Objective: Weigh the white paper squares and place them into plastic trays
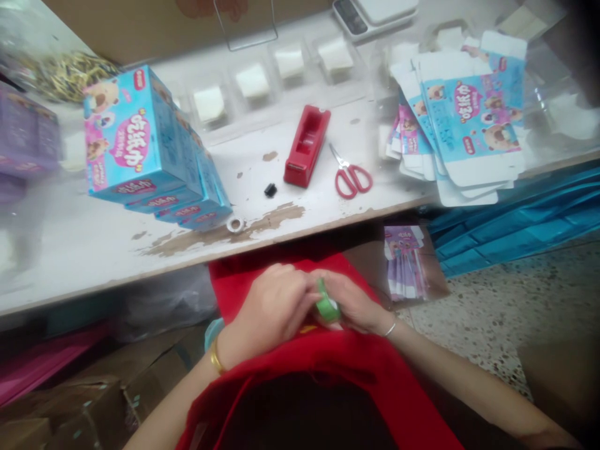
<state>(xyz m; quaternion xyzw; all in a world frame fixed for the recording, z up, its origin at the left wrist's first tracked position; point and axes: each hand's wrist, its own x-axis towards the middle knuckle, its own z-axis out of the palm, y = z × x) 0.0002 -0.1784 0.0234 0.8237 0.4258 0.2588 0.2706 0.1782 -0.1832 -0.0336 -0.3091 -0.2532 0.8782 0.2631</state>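
Observation:
Both hands meet over the red apron, below the table's front edge. My right hand is closed around a green roll of tape, which hangs between the two hands. My left hand is closed beside it, its fingertips pressed towards the roll and partly hidden; whether it pinches anything cannot be made out. On the table lie a red tape dispenser, scissors with red handles, a small black piece and a small white roll.
Blue printed boxes stand stacked at the left, purple boxes further left. Flat blue cartons lie piled at the right. Clear trays with white pieces line the back, near a scale. Under the table sits an open carton.

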